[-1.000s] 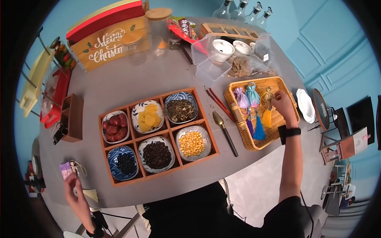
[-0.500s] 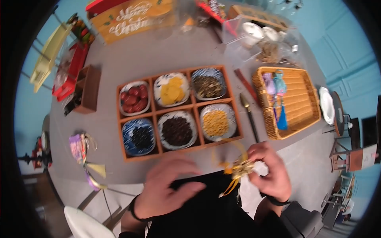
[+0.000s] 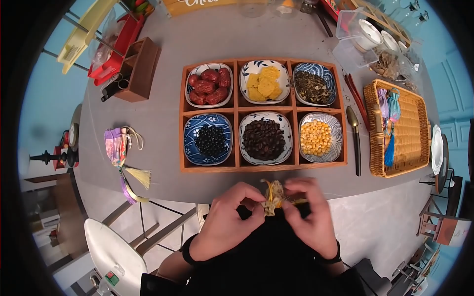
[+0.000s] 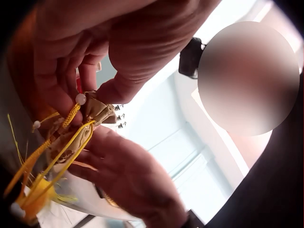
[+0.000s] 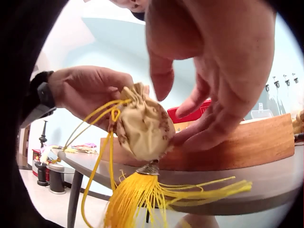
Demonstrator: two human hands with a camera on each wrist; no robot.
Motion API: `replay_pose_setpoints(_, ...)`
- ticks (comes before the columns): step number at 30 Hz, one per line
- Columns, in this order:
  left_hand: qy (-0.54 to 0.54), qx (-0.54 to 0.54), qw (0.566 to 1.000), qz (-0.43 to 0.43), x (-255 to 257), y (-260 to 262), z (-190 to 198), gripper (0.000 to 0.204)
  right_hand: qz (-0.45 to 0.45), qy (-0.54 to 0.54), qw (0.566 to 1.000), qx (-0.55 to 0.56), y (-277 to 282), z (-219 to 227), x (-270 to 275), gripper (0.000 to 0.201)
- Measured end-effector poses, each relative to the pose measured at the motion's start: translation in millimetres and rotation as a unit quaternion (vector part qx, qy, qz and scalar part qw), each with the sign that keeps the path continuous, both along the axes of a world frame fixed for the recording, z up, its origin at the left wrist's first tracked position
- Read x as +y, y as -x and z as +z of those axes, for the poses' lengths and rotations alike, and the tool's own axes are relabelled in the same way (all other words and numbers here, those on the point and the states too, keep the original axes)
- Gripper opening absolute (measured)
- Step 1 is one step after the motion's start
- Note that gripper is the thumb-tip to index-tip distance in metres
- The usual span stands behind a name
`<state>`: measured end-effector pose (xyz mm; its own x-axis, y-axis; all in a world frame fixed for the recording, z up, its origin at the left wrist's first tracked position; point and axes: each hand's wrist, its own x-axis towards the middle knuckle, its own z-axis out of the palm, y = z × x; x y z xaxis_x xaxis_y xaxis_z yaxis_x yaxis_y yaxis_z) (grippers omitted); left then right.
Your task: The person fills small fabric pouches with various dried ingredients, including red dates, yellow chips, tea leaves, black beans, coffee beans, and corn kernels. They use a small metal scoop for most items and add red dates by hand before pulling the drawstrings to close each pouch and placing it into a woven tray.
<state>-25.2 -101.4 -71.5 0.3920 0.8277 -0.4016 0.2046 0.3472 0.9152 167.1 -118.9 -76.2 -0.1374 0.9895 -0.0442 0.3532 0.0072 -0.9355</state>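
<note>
Gold drawstring pouch (image 5: 145,130) is held in the air in front of the dark clothing (image 3: 284,261), by the near edge of the grey surface (image 3: 165,123). Its gathered neck is pinched between the finger and thumb of the left hand (image 3: 228,221). The right hand (image 3: 313,219) is held beside it with thumb and fingers spread apart; whether the cloth is touched cannot be told. Yellow cords (image 4: 71,114) and a yellow tassel (image 5: 130,199) are attached to the pouch, and a pale bead (image 4: 81,99) is seen near the left hand.

Beyond the hands, a six-compartment wooden tray (image 3: 264,109) is filled with dishes of red dates (image 3: 210,86), yellow slices (image 3: 265,83), dried leaves (image 3: 313,86), black beans (image 3: 211,141), dark brown beans (image 3: 263,139) and corn kernels (image 3: 316,138). A spoon (image 3: 354,129) is laid between the tray and a wicker basket (image 3: 411,118), in which a purple pouch (image 3: 382,102) and a turquoise pouch (image 3: 393,108) are placed.
</note>
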Motion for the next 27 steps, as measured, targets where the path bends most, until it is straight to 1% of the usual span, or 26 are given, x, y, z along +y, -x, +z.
replay_pose_setpoints(2, -0.095, 0.040, 0.992, 0.076, -4, -7, -2, 0.018, -0.080, 0.064, 0.995, -0.001, -4, 7, -6, 0.022)
replay_pose_setpoints(3, -0.096, 0.043, 0.992, 0.076, -4, -11, -3, 0.018, -0.080, 0.063, 0.995, 0.001, -5, 6, -5, 0.022)
replay_pose_setpoints(5, -0.174, 0.044, 0.981, 0.066, -4, -15, -3, 0.017, 0.010, 0.091, 0.996, 0.022, -4, -2, -1, 0.020)
replay_pose_setpoints(6, -0.143, 0.042, 0.986, 0.077, -4, -17, -3, 0.016, 0.030, 0.061, 0.997, 0.031, -4, -5, 1, 0.018)
replay_pose_setpoints(7, -0.145, 0.045, 0.985, 0.081, -3, -14, -5, 0.016, 0.034, 0.060, 0.997, 0.033, -2, -6, 2, 0.018)
replay_pose_setpoints(9, -0.173, 0.035, 0.982, 0.068, -4, -13, -7, 0.016, 0.025, 0.004, 0.999, 0.025, 2, -4, 1, 0.015)
replay_pose_setpoints(10, -0.172, 0.035, 0.982, 0.069, -5, -13, -7, 0.016, 0.026, 0.005, 0.999, 0.025, 3, -1, 0, 0.015)
replay_pose_setpoints(12, -0.205, 0.060, 0.975, 0.056, -6, -13, -8, 0.016, 0.023, -0.001, 0.999, -0.029, 8, 3, -1, 0.015)
replay_pose_setpoints(13, -0.207, 0.060, 0.975, 0.056, -6, -10, -7, 0.016, 0.023, -0.002, 0.999, -0.029, 7, 4, -1, 0.015)
replay_pose_setpoints(15, -0.220, 0.133, 0.966, 0.040, -6, -4, -3, 0.017, 0.042, -0.003, 0.997, -0.069, 4, 6, -2, 0.016)
replay_pose_setpoints(19, -0.211, 0.164, 0.962, 0.049, -8, -8, -2, 0.017, 0.019, -0.024, 0.996, -0.089, 14, 4, -5, 0.018)
replay_pose_setpoints(21, -0.193, 0.175, 0.963, 0.073, -6, -13, 1, 0.017, 0.004, -0.183, 0.975, -0.128, 17, 3, -5, 0.022)
replay_pose_setpoints(22, -0.190, 0.175, 0.963, 0.073, -6, -14, -1, 0.017, 0.021, -0.169, 0.973, -0.156, 17, 4, -9, 0.025)
replay_pose_setpoints(23, -0.192, 0.160, 0.965, 0.080, -7, -15, -5, 0.017, 0.021, -0.165, 0.973, -0.157, 15, 6, -10, 0.025)
replay_pose_setpoints(25, -0.191, 0.142, 0.968, 0.084, -8, -20, -9, 0.018, 0.027, -0.149, 0.962, -0.227, 11, 9, -6, 0.023)
replay_pose_setpoints(27, -0.198, 0.111, 0.969, 0.099, -10, -25, -10, 0.017, 0.014, -0.150, 0.961, -0.233, 12, 8, -4, 0.023)
